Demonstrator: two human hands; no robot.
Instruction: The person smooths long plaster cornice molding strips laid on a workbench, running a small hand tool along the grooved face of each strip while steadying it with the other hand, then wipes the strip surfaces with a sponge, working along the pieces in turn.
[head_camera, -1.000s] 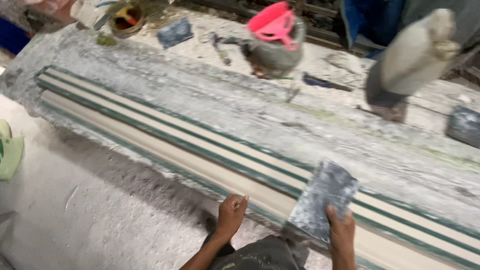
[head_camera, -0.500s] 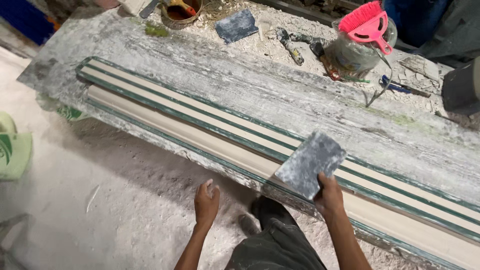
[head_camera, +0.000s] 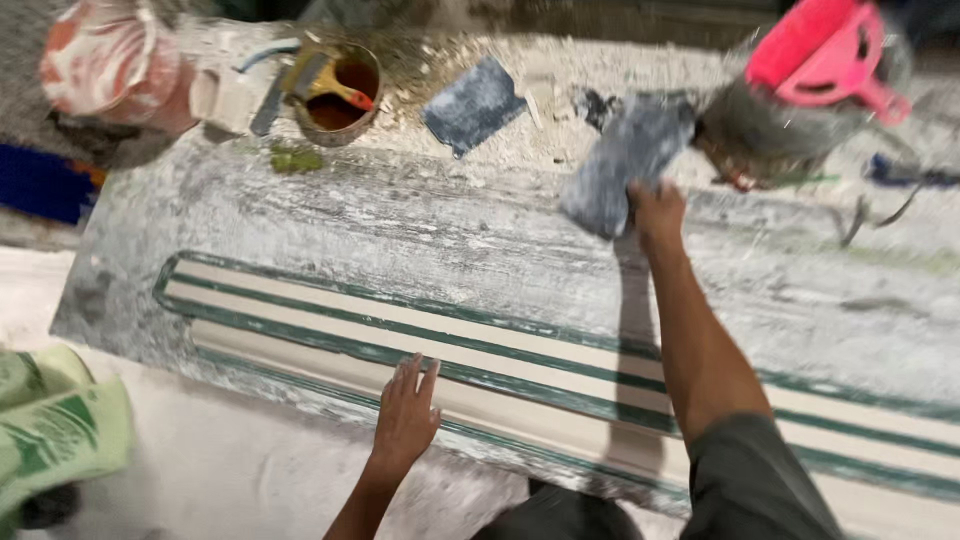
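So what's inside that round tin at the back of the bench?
The round tin holds a reddish-brown liquid and a tool with a yellow handle leaning in it. The tool's working end is sunk in the liquid, so it cannot be seen, nor can the tin's bottom.

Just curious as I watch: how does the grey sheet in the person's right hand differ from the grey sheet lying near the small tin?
The held sheet is gripped by the right hand, lifted off the bench and curled; the lying sheet rests flat and untouched on the dusty bench. The held sheet looks blurred and larger in view; the lying one is sharper and looks smaller. Both are dark grey, roughly rectangular and dusted with white powder.
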